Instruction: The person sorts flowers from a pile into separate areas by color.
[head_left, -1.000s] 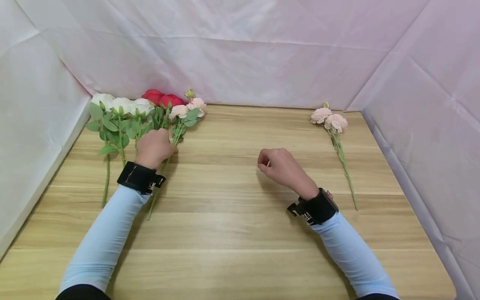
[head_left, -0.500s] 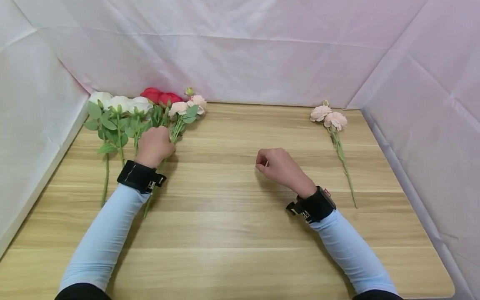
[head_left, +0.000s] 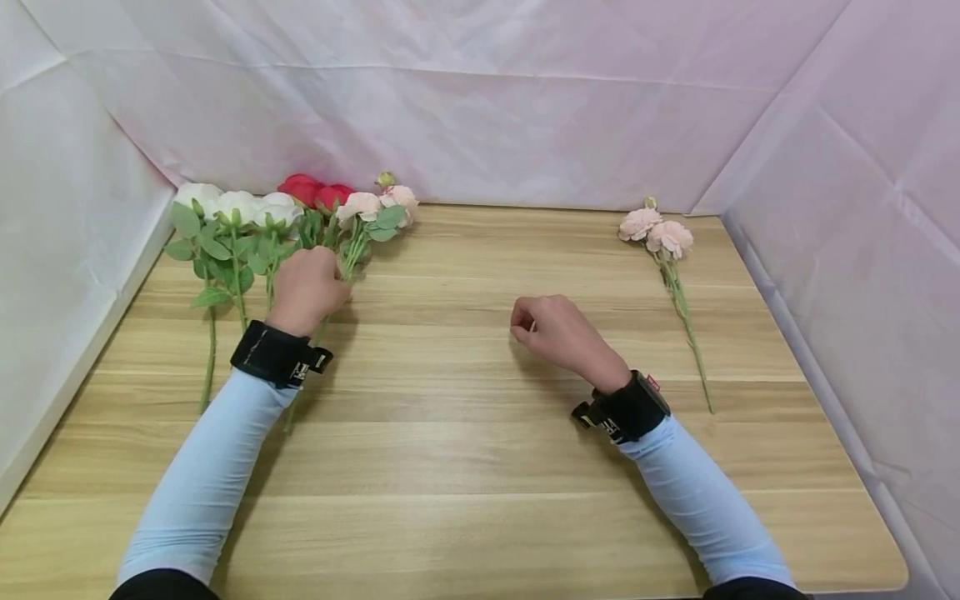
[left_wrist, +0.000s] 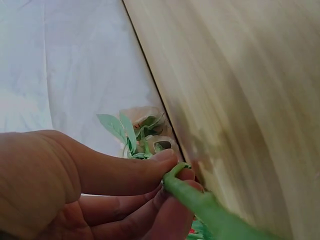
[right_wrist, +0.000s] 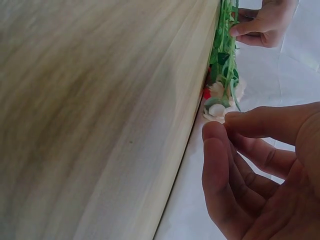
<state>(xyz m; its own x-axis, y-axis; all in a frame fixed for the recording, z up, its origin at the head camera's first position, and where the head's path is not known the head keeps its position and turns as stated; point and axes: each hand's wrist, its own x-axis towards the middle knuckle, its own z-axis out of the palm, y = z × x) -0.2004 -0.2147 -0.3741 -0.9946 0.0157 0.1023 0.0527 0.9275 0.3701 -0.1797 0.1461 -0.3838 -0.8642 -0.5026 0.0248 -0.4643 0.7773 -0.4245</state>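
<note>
**Left hand takes a pink rose stem at the table's far left corner**

We see no containers here; every flower lies straight on the wooden table (head_left: pixel 465 467). Our left hand (head_left: pixel 306 287) rests over a pale pink rose spray (head_left: pixel 372 208) near the far left corner, and the left wrist view shows the thumb and curled fingers (left_wrist: pixel 165 165) pinching its green stem (left_wrist: pixel 200 202), which passes between thumb tip and forefinger and runs back under the wrist. The spray has two soft pink blooms, a small green bud and rounded green leaves; its heads lie close to the far edge, with the stem trailing towards the near edge.

Just beside it, on the side of the left edge, lie the red roses (head_left: pixel 315 190) and the white roses (head_left: pixel 236 207), heads towards the far edge; the leaves overlap, so we cannot quite tell which stems touch.

Our right hand (head_left: pixel 558 329) sits near the middle of the table, fingers loosely curled with thumb near fingertips, holding nothing as far as we can see. Well apart, near the far right corner, lies a second pink rose spray (head_left: pixel 660 237).
</note>
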